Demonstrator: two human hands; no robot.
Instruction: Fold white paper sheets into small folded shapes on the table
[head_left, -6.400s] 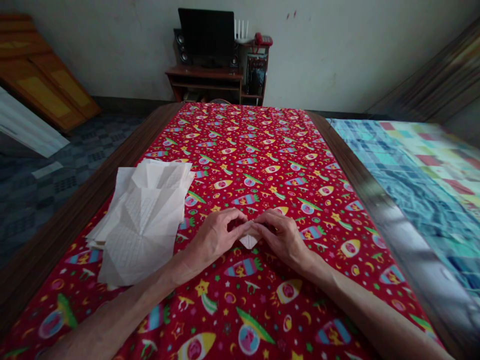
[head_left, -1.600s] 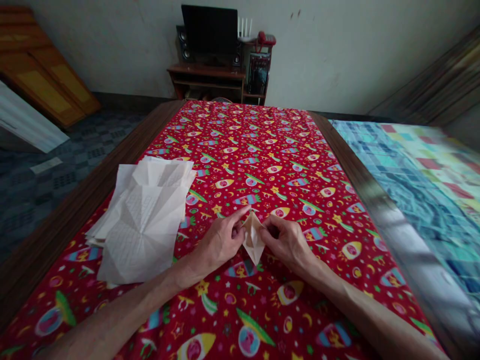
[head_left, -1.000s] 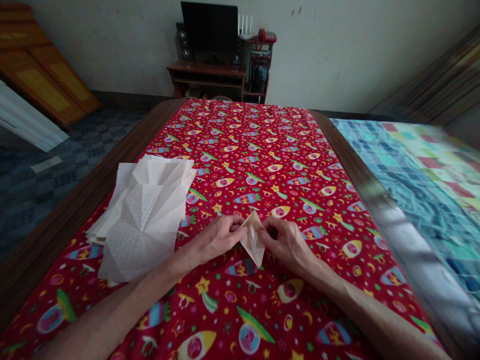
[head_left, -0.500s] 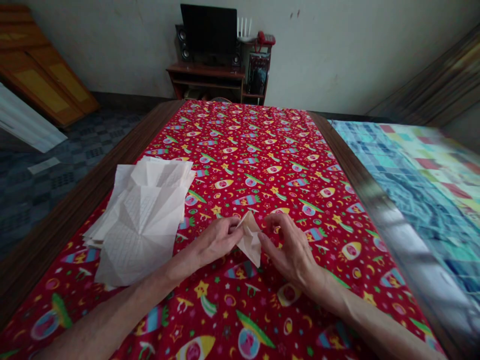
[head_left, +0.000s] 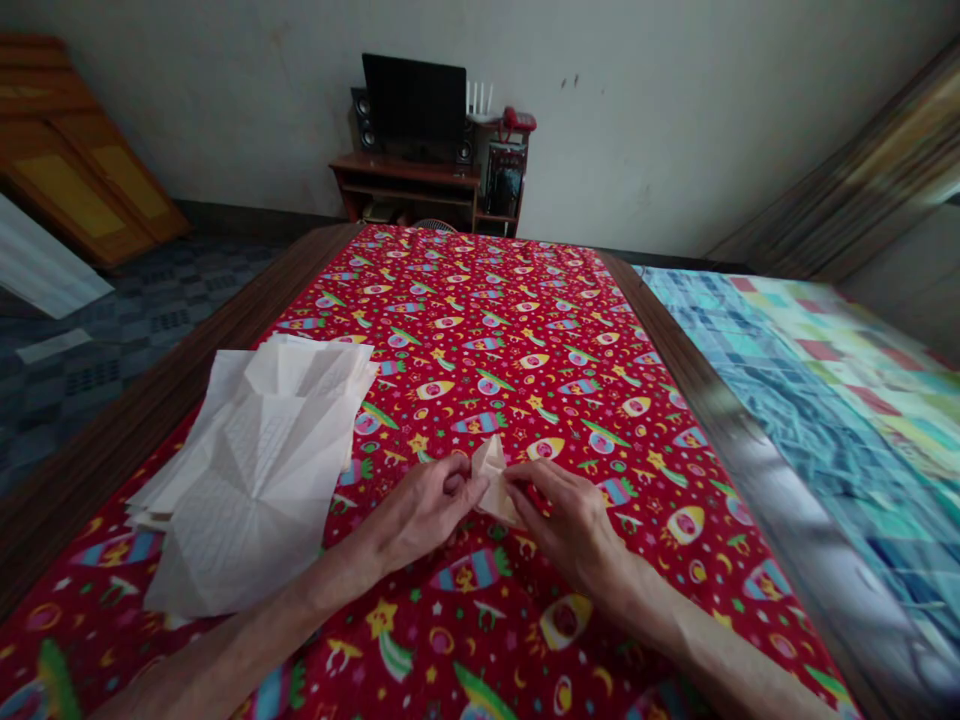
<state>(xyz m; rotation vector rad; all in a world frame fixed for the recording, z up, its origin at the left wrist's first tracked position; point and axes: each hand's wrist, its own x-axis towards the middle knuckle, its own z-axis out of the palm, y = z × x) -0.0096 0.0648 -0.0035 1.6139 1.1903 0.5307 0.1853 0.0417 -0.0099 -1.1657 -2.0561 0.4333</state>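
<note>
A small folded piece of paper (head_left: 493, 490), pale and pointed at the top, is held between both hands just above the red patterned cloth (head_left: 480, 400). My left hand (head_left: 431, 503) pinches its left edge between thumb and fingers. On the other side, my right hand (head_left: 564, 510) has its thumb and fingertips closed on the paper's right edge. Left of my hands lies a stack of creased paper sheets (head_left: 262, 480), the top one marked with radiating folds and faint printing.
The cloth covers a dark wooden table whose brown edges (head_left: 690, 400) show on both sides. To the right is a bed with a checked cover (head_left: 787, 400). A desk (head_left: 409, 175) with a monitor (head_left: 414, 105) and speakers stands against the far wall, a wooden cabinet (head_left: 90, 160) at left.
My right hand's fingers have closed from apart onto the folded paper's right edge. The paper has turned slightly in my hands. The whole view has shifted a little upward and right.
</note>
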